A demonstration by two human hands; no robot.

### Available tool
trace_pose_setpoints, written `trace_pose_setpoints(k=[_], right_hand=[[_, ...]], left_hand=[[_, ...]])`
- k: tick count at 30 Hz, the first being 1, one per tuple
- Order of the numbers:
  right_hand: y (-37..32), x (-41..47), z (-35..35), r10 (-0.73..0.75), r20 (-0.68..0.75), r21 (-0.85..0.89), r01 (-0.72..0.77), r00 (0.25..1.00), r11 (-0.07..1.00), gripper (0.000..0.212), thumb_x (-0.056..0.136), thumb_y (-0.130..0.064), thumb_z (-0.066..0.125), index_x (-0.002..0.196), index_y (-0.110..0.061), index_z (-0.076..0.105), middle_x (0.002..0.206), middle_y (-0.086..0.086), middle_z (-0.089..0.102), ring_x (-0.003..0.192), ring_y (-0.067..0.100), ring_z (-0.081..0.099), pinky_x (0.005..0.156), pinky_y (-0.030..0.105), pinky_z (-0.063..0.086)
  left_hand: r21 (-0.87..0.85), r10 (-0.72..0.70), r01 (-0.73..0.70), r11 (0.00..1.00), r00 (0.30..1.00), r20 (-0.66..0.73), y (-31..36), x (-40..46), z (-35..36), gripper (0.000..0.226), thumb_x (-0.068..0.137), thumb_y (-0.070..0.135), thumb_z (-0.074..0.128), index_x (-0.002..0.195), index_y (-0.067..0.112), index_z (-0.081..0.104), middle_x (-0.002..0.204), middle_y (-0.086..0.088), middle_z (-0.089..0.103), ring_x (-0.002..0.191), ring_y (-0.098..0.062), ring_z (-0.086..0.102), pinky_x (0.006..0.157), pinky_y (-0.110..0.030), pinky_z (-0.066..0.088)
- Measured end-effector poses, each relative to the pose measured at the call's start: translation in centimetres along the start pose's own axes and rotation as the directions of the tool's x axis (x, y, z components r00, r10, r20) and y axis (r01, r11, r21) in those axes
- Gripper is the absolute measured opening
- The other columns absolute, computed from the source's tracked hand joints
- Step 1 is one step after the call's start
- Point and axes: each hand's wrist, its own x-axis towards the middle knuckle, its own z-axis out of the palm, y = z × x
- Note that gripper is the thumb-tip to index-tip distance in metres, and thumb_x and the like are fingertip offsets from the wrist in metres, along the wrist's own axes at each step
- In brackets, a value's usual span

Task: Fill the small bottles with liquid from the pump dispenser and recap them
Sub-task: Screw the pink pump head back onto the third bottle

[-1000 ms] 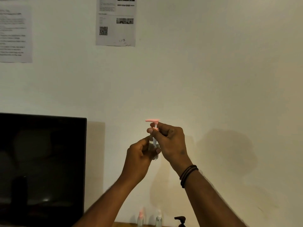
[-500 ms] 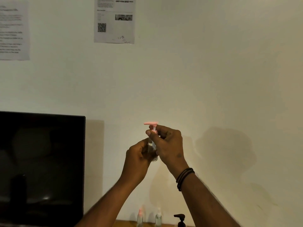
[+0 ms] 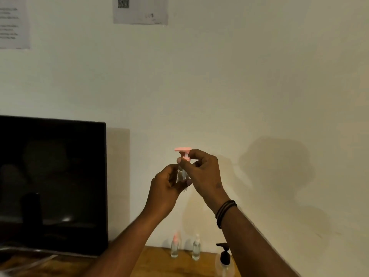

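— Fingers (image 3: 184, 183) of the left hand (image 3: 165, 188) curl round the clear body of a small bottle (image 3: 182, 175), held upright in mid-air before a pale wall (image 3: 239, 86). What is the other hand doing?

— Right hand (image 3: 205, 172) comes in from the right, its thumb and fingertips pinching the neck of the bottle's pink pump cap (image 3: 182, 149), whose flat head juts to the left above both hands. Dark bands (image 3: 225, 211) circle that wrist.

— And at left in the scene?

— Black screen (image 3: 52, 186) stands at the left against the wall, with a printed sheet (image 3: 14, 23) taped high above it and a second sheet (image 3: 140, 10) further right.

— Where are the rest of the bottles?

— Low in the picture, on the wooden tabletop (image 3: 155, 262) by the wall: a pink-capped bottle (image 3: 174, 247), just right of it a white-capped bottle (image 3: 196, 248), both upright and standing apart. Right again, nearer the viewer, stands the clear pump dispenser (image 3: 224, 260) with its dark pump head, partly behind the right forearm. How full any of them is cannot be told in this light.
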Motion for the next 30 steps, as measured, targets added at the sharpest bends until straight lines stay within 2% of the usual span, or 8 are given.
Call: trace_pose_setpoints(k=[4,6,8,13,17,21,26,30], right_hand=[[2.4,-1.1,0.9,0.022,0.042,0.028,-0.024,0.999,0.999,0.023,0.09,-0.018,0.078,0.102,-0.038,0.078,0.098,-0.012,0.075,0.069,0.014,0.065,0.07,0.032,0.061],[4.5,-1.8,1.6,0.049,0.05,0.014,-0.05,0.998,0.999,0.019,0.091,-0.022,0.078,0.106,-0.034,0.078,0.101,-0.012,0.076,0.081,0.011,0.07,0.074,0.028,0.061],[6.6,-2.5,2.3,0.1,0.043,-0.004,-0.1,0.994,0.995,0.02,0.092,-0.031,0.079,0.111,-0.027,0.077,0.104,-0.011,0.077,0.09,0.012,0.072,0.08,0.032,0.063],[12.7,-4.1,4.2,0.254,0.081,-0.023,-0.253,0.964,0.967,0.025,0.088,-0.034,0.082,0.11,-0.022,0.078,0.102,-0.01,0.078,0.091,0.013,0.074,0.086,0.044,0.064],[17.8,-5.3,5.9,0.316,0.1,-0.061,-0.311,0.944,0.949,0.027,0.086,-0.031,0.085,0.11,-0.022,0.078,0.1,-0.009,0.078,0.091,0.01,0.074,0.086,0.038,0.064],[23.0,-6.9,7.7,0.392,0.131,-0.079,-0.385,0.911,0.92,0.028,0.085,-0.031,0.085,0.11,-0.02,0.077,0.1,-0.01,0.077,0.092,0.007,0.074,0.083,0.029,0.063],[29.2,-9.1,10.2,0.491,0.132,-0.115,-0.479,0.861,0.87,0.026,0.089,-0.03,0.082,0.111,-0.018,0.076,0.102,-0.011,0.077,0.098,0.003,0.072,0.089,0.026,0.061],[33.8,-10.6,12.2,0.565,0.121,-0.159,-0.546,0.816,0.822,0.026,0.091,-0.024,0.08,0.116,-0.016,0.075,0.108,-0.007,0.076,0.102,0.004,0.07,0.095,0.03,0.06]], left_hand=[[0.02,-0.046,0.046,0.999,0.999,-0.014,-3.2,-0.7,-0.3,0.027,0.092,0.012,0.075,0.106,0.033,0.065,0.103,0.017,0.073,0.094,-0.01,0.072,0.083,-0.021,0.06],[0.032,-0.073,0.074,0.997,0.997,-0.024,-5.1,-1.1,-0.5,0.029,0.092,0.01,0.075,0.107,0.033,0.065,0.104,0.015,0.072,0.098,-0.012,0.071,0.086,-0.025,0.06],[0.048,-0.106,0.107,0.993,0.994,-0.031,-7.2,-1.5,-0.7,0.029,0.092,0.01,0.075,0.105,0.034,0.065,0.104,0.014,0.071,0.1,-0.014,0.07,0.087,-0.027,0.06],[0.1,-0.192,0.197,0.975,0.98,-0.055,-13.3,-2.4,-0.9,0.035,0.093,0.009,0.075,0.106,0.038,0.06,0.104,0.022,0.066,0.099,-0.008,0.066,0.083,-0.015,0.052],[0.15,-0.259,0.266,0.952,0.964,-0.063,-18.5,-3.4,-1.1,0.037,0.092,0.007,0.076,0.115,0.033,0.062,0.107,0.02,0.067,0.101,-0.008,0.065,0.085,-0.017,0.053],[0.196,-0.299,0.308,0.931,0.951,-0.077,-23.9,-4.9,-1.3,0.038,0.088,0.006,0.079,0.114,0.031,0.065,0.103,0.028,0.065,0.095,0.004,0.063,0.077,-0.002,0.048],[0.209,-0.379,0.389,0.897,0.921,-0.087,-30.8,-6.7,-1.3,0.037,0.09,0.003,0.076,0.126,0.013,0.07,0.112,0.008,0.075,0.105,-0.011,0.072,0.089,-0.026,0.06],[0.221,-0.437,0.449,0.866,0.893,-0.104,-35.2,-7.7,-1.1,0.037,0.092,-0.001,0.073,0.126,0.012,0.07,0.108,0.008,0.076,0.102,-0.01,0.073,0.087,-0.025,0.061]])
